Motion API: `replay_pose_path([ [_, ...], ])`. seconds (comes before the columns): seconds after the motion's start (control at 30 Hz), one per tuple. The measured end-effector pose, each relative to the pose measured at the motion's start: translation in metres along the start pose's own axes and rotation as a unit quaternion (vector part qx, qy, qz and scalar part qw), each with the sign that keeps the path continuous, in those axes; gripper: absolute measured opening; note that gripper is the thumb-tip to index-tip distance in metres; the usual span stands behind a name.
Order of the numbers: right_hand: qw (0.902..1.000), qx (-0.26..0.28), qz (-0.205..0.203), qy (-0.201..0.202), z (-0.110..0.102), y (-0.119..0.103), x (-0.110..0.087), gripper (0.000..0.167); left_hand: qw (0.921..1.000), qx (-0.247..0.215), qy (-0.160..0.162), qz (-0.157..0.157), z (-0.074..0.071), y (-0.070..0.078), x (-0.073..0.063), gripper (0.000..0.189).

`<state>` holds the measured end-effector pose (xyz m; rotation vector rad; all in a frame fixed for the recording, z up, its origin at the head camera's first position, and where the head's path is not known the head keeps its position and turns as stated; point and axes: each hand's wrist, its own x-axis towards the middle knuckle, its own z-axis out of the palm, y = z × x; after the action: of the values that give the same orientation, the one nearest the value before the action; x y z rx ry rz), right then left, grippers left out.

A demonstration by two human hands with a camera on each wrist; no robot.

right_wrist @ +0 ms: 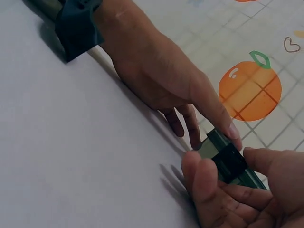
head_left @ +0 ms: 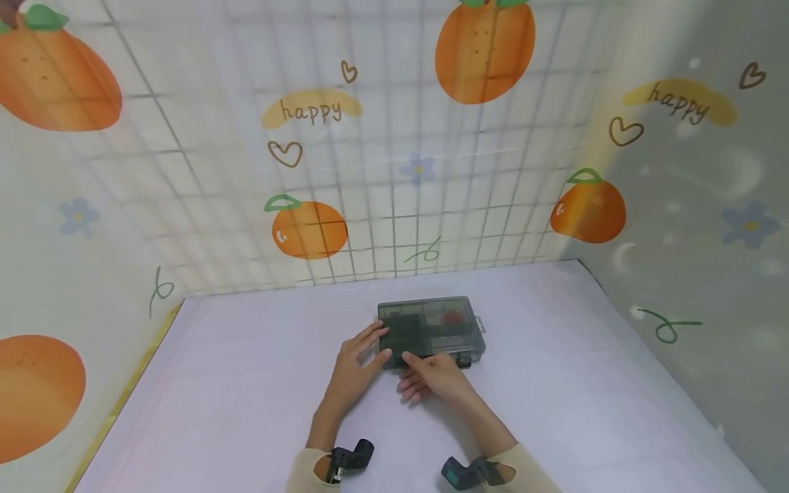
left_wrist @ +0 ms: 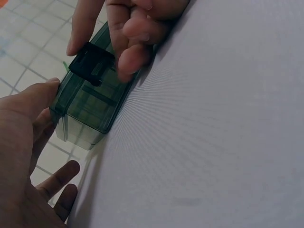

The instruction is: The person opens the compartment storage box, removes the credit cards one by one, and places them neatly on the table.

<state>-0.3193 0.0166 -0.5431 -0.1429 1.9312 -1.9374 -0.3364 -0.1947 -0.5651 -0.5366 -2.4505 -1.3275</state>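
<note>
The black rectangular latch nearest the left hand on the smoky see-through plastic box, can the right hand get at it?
Probably yes: the right hand is beside the latch, its thumb near the upper edge. Nothing visible blocks it; the left hand is at the box's left end.

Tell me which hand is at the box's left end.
The left hand, touching that end of the box; the right hand is at a front latch.

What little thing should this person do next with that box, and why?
I'd guess: ease the black latch open with the right hand. That hand's thumb and fingers are right at it, the left hand is at the box's left end, perhaps steadying it, and the lid looks closed. Whether the latch is fastened, I can't tell.
</note>
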Motion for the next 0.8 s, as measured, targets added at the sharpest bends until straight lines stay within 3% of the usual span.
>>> replay_pose_path([
  [0.17, 0.9997, 0.014, 0.017, 0.005, 0.001, -0.004, 0.002, 0.047, 0.9999, 0.004, 0.004, 0.010, 0.001, 0.000, 0.000, 0.049],
  [0.23, 0.9997, 0.014, 0.013, 0.015, 0.001, -0.005, 0.002, 0.036, 1.0000, 0.005, 0.003, 0.007, 0.001, 0.000, -0.001, 0.049],
  [0.4, 0.9985, -0.035, -0.030, 0.031, 0.004, -0.004, 0.000, 0.017, 0.9998, 0.018, 0.002, 0.002, 0.001, 0.001, 0.000, 0.051],
  [0.5, 0.9948, -0.083, -0.041, 0.043, 0.004, -0.002, -0.002, 0.020, 0.9998, 0.020, 0.000, -0.008, 0.001, 0.003, -0.001, 0.052],
  [0.6, 0.9839, -0.159, -0.053, 0.061, 0.001, -0.001, -0.005, 0.023, 0.9996, 0.018, -0.004, -0.019, 0.001, 0.004, -0.003, 0.052],
  [0.8, 0.9459, -0.293, -0.113, 0.080, -0.011, -0.006, -0.013, 0.020, 0.9991, 0.015, -0.016, -0.036, -0.002, 0.008, -0.004, 0.052],
])
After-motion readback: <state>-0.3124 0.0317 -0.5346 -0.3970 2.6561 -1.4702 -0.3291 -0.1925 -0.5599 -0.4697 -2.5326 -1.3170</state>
